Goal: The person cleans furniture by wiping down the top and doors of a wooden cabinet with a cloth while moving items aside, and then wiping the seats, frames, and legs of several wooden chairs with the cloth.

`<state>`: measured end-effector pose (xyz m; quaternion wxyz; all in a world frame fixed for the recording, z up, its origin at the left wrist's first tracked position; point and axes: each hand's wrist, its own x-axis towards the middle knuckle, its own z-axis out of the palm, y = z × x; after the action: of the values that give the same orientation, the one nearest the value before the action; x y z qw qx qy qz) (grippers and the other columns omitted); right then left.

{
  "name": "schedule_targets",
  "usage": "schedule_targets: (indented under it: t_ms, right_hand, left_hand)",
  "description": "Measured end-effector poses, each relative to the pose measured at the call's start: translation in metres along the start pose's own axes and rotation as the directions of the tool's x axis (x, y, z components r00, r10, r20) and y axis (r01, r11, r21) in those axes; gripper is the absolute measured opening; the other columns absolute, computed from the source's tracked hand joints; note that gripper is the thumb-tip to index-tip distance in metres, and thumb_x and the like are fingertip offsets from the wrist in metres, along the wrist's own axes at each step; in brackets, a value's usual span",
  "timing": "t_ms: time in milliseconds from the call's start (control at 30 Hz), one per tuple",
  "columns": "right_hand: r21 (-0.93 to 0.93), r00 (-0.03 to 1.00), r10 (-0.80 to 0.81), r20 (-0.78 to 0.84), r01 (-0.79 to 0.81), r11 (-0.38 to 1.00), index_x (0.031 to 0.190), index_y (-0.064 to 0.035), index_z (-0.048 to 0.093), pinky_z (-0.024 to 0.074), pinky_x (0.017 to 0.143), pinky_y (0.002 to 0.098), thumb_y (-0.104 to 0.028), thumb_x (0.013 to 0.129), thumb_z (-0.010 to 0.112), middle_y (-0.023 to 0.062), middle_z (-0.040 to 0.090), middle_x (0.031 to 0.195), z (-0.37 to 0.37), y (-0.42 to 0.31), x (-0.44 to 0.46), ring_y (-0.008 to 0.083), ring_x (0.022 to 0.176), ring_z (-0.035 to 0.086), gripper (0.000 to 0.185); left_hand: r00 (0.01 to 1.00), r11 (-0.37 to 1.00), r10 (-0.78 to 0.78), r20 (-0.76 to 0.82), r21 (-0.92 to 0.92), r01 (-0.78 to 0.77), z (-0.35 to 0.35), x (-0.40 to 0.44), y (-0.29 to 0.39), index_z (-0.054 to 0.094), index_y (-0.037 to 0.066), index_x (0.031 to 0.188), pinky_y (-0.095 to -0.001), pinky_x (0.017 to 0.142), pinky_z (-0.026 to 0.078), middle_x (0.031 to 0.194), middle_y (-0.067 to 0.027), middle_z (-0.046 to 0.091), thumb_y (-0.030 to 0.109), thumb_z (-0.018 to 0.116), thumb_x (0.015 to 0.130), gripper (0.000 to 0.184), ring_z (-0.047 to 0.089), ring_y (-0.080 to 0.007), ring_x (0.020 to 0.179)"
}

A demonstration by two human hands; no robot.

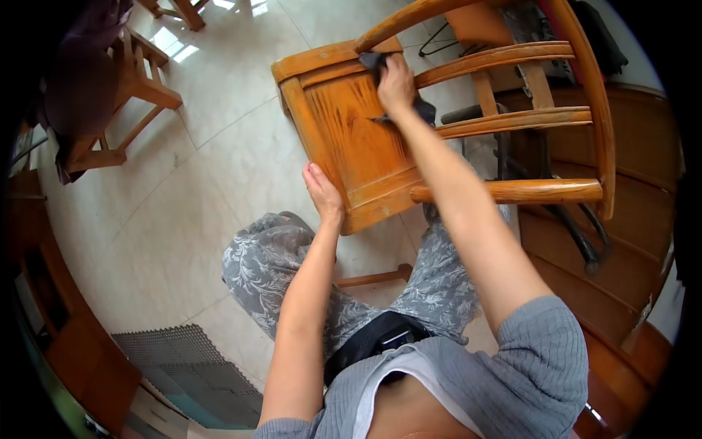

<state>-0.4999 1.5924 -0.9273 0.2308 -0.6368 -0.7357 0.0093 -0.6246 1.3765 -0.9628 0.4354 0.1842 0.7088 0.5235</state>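
Note:
A brown wooden chair (358, 139) with a worn, streaked seat stands in front of me, its slatted back to the right. My right hand (396, 86) is closed on a dark cloth (424, 111), pressed against the seat near the chair's back. Part of the cloth is hidden under the hand and forearm. At the near left edge of the seat, my left hand (323, 196) holds the side of the chair. Some of its fingers are out of sight below the edge.
A wooden stool (146, 91) stands at the left, beside dark fabric. Grey matting (190, 373) lies on the tiled floor at lower left. Wooden furniture (585, 249) lines the right side. An orange item (479, 25) and black metal legs show behind the chair back.

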Motion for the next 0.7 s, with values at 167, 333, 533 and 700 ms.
schedule_targets:
  t_ms: [167,333,533,700]
  right_hand:
    - [0.363,0.806,-0.412,0.425,0.266,0.893,0.077,-0.0073,0.053,0.0427,0.069,0.0386,-0.017,0.072,0.064,0.0115,0.053,0.08,-0.09,-0.068,-0.159,0.0298,0.077,0.052,0.015]
    - [0.264,0.775,-0.523,0.355,0.454,0.851,0.071,-0.0093,0.056,0.045,0.058,0.0404,-0.017,0.069,0.065,0.0096,0.054,0.068,-0.086,-0.018,-0.117,0.0295,0.067,0.055,0.013]
    - [0.15,0.928,0.01,0.374,-0.07,0.986,0.092,-0.0102,0.051,0.0457,0.065,0.0452,-0.022,0.083,0.054,0.0124,0.05,0.088,-0.056,-0.088,-0.146,0.0331,0.08,0.055,0.015]
    - [0.401,0.857,-0.356,0.372,0.198,0.895,0.084,-0.0097,0.051,0.0472,0.057,0.0362,-0.022,0.077,0.062,0.01,0.047,0.081,-0.111,-0.1,-0.213,0.0275,0.076,0.056,0.018]
  left_hand:
    - [0.976,0.911,-0.169,0.134,-0.356,0.207,0.0,0.006,0.001,0.041,0.001,0.121,-0.0333,0.097,0.032,0.116,-0.012,0.049,0.046,0.025,0.095,0.055,0.045,-0.0231,0.111]
    - [0.923,0.781,-0.31,0.226,-0.493,0.383,-0.005,0.012,0.004,0.035,-0.001,0.129,-0.0355,0.102,0.027,0.131,-0.0154,0.039,0.053,0.023,0.093,0.066,0.037,-0.0251,0.122]
    - [0.923,0.835,-0.38,0.052,-0.409,0.367,-0.011,0.027,0.032,0.031,-0.002,0.133,-0.0352,0.106,0.022,0.139,-0.0191,0.03,0.056,0.025,0.092,0.071,0.029,-0.0276,0.129]
    - [0.973,0.953,-0.23,-0.003,-0.204,0.224,-0.017,0.042,0.037,0.032,-0.002,0.131,-0.0356,0.104,0.024,0.137,-0.0186,0.033,0.053,0.027,0.092,0.068,0.03,-0.0277,0.128]
